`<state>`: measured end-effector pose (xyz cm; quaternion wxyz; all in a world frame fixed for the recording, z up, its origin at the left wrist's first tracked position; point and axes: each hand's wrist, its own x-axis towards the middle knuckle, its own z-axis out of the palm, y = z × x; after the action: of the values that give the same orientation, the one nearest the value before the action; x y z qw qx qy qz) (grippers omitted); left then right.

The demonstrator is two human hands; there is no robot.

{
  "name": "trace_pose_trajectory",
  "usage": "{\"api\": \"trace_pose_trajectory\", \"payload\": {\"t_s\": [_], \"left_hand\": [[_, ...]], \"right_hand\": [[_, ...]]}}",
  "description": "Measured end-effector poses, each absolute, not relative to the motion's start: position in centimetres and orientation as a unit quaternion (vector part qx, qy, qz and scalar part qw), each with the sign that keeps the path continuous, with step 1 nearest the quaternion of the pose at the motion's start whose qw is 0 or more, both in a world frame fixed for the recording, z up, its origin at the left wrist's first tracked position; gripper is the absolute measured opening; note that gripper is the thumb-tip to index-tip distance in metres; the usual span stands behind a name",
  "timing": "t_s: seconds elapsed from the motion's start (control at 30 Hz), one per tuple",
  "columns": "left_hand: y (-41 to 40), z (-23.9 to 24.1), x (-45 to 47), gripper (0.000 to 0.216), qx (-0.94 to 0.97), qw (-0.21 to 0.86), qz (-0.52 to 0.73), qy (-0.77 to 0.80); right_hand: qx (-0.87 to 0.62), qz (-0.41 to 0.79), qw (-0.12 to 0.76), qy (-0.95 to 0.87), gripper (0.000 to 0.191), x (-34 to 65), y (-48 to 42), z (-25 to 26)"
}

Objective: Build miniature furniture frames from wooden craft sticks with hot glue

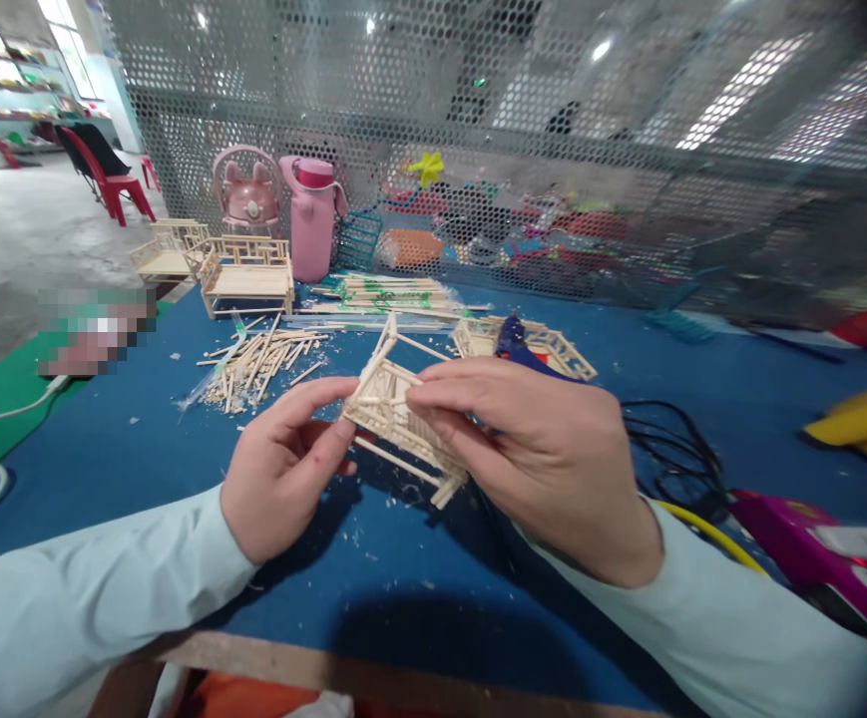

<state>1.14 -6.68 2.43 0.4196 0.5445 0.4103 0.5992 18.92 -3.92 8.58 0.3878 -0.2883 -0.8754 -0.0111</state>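
A small model built of thin wooden sticks (395, 419) is held tilted above the blue table, between my two hands. My left hand (287, 464) pinches its left corner between thumb and fingers. My right hand (545, 454) is closed at the model's right side, thumb and forefinger pinched on a short stick against the frame. Behind my right hand lies another stick frame (572, 349), with a dark blue tool, perhaps a glue gun (515, 344), over it. Loose cut sticks (260, 364) are heaped beyond my left hand.
Two finished-looking stick benches (249, 279) stand at the back left, beside a pink bottle (313, 219). Bagged sticks (395, 294) lie before a perforated metal screen (253, 60). Black cable (672, 449), a magenta tool (814, 548) and yellow-handled item (863, 424) occupy the right.
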Motion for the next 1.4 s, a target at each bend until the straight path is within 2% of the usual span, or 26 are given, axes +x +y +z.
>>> {"api": "trace_pose_trajectory", "payload": {"t_s": [0.2, 0.43, 0.57, 0.73, 1.4], "left_hand": [[-6.7, 2.4, 1.1, 0.026, 0.548, 0.418, 0.596, 0.413], [-6.7, 2.5, 1.1, 0.025, 0.555, 0.413, 0.593, 0.412], [-6.8, 2.5, 1.2, 0.024, 0.550, 0.412, 0.597, 0.413], [-6.9, 2.5, 1.2, 0.025, 0.547, 0.419, 0.593, 0.416], [-6.9, 2.5, 1.2, 0.025, 0.555, 0.404, 0.596, 0.416]], "right_hand": [[-0.307, 0.014, 0.392, -0.867, 0.018, 18.8, -3.9, 8.6], [-0.384, 0.176, 0.440, -0.792, 0.005, 18.0, -4.0, 8.3], [-0.388, 0.295, 0.479, -0.730, 0.019, 17.7, -3.9, 8.2], [-0.380, 0.380, 0.490, -0.686, 0.034, 17.4, -3.8, 8.2], [-0.366, 0.444, 0.465, -0.673, 0.040, 17.3, -3.7, 8.5]]}}
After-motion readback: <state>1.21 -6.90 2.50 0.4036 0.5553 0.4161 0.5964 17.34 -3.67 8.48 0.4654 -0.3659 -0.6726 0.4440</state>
